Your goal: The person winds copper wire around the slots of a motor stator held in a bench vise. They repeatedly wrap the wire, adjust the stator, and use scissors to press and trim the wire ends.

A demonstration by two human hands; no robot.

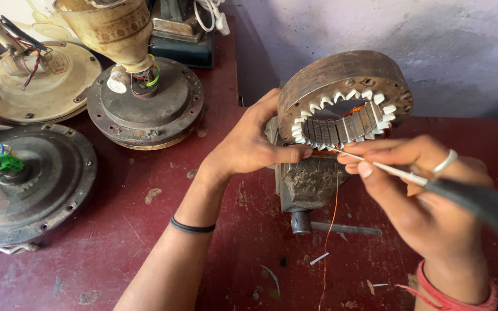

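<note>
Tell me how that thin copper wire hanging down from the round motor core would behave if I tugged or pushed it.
The copper wire looks hair-thin and hangs in a loose, slightly wavy line over the table, so it probably flexes easily and weighs almost nothing. Being that fine, it could kink or snap under a sharp tug. Its upper end disappears at the stator core, so pulling likely loads the windings there.
</note>
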